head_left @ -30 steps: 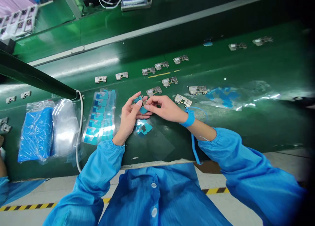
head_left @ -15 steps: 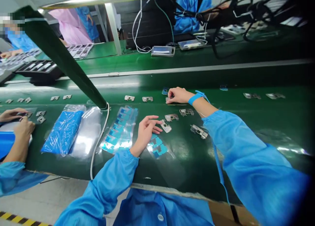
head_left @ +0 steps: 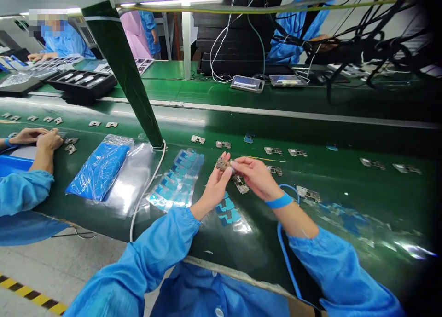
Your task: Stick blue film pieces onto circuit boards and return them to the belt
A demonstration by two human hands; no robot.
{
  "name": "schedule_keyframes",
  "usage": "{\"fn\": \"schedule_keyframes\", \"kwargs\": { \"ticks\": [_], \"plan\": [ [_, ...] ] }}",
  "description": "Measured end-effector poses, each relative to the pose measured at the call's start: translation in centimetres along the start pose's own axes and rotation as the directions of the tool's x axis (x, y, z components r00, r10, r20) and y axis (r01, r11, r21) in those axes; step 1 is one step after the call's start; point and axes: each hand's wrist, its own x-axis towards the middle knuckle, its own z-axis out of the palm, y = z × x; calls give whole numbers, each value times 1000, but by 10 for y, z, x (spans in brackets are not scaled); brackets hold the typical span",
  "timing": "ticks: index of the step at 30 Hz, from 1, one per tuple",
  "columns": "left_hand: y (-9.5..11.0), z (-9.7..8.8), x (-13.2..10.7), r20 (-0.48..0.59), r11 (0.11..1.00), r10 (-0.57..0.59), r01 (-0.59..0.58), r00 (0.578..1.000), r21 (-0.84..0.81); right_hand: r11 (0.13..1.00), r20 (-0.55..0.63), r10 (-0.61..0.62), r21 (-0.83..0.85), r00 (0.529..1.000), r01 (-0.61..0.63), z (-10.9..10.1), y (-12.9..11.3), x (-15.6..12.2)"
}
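Note:
A small metal-grey circuit board [head_left: 221, 164] is held up between my two hands over the green bench. My left hand [head_left: 217, 188] grips it from below with thumb and fingers. At its right end the fingers of my right hand [head_left: 253, 176] are pinched closed on it; their tips partly cover that end. Just under my right hand another circuit board [head_left: 241, 184] lies on the bench, and one more board [head_left: 275, 170] sits beyond the knuckles. Close to my left wrist is a clear sheet with blue film pieces [head_left: 228, 213]. A larger sheet of blue film pieces [head_left: 177, 176] lies to its left.
Several boards line the belt [head_left: 183, 123] behind. A plastic-wrapped blue pack [head_left: 100, 170], a white cable [head_left: 143, 195] and a green post [head_left: 129, 77] stand left. A co-worker's hands [head_left: 48, 140] work farther left. A blue coiled cord [head_left: 286, 257] runs from my right wrist.
My right hand has come back from the belt toward my left hand. Both hands now hold a circuit board between them. The camera view has shifted.

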Motion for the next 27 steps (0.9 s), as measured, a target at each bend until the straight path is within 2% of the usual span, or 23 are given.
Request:
{"fn": "schedule_keyframes", "kwargs": {
  "ticks": [2, 4, 6, 8, 10, 13, 16, 18, 20, 23, 25, 27],
  "plan": [
    [2, -2, 1, 15, 998, 65, -65, 998, -10, 999, 80, 27, -48, 996, -24, 8, 10, -18],
    [4, -7, 5, -10, 996, 81, -82, 997, -40, 964, 61, -71, -252, 996, 84, 5, 15, -31],
    [5, -13, 11, -83, 996, 30, -37, 996, -75, 819, 42, -256, -521, 966, 240, -5, 16, -42],
    [6, -19, 17, -130, 997, -38, 28, 991, -76, 622, 160, -369, -689, 916, 371, -18, 15, -54],
    [6, -22, 20, -142, 994, -106, 101, 984, -43, 511, 358, -340, -706, 870, 490, -29, 17, -67],
    [4, -23, 21, -114, 982, -189, 190, 975, -3, 443, 563, -218, -670, 797, 595, -39, 26, -81],
    [-2, -23, 21, -42, 967, -251, 252, 967, 28, 331, 617, -133, -710, 776, 622, -42, 40, -87],
    [-6, -23, 21, -6, 962, -270, 270, 963, 48, 247, 625, -120, -734, 771, 633, -42, 50, -87],
    [-10, -23, 22, 22, 959, -275, 273, 961, 70, 192, 627, -149, -740, 765, 644, -40, 59, -85],
    [-12, -22, 22, 69, 958, -274, 266, 959, 111, 160, 619, -257, -730, 742, 665, -36, 68, -82],
    [-13, -22, 21, 100, 956, -274, 260, 956, 137, 125, 630, -347, -703, 694, 700, -34, 69, -80],
    [-14, -22, 21, 125, 955, -273, 253, 954, 157, 45, 652, -447, -668, 613, 743, -31, 66, -80]
  ]
}}
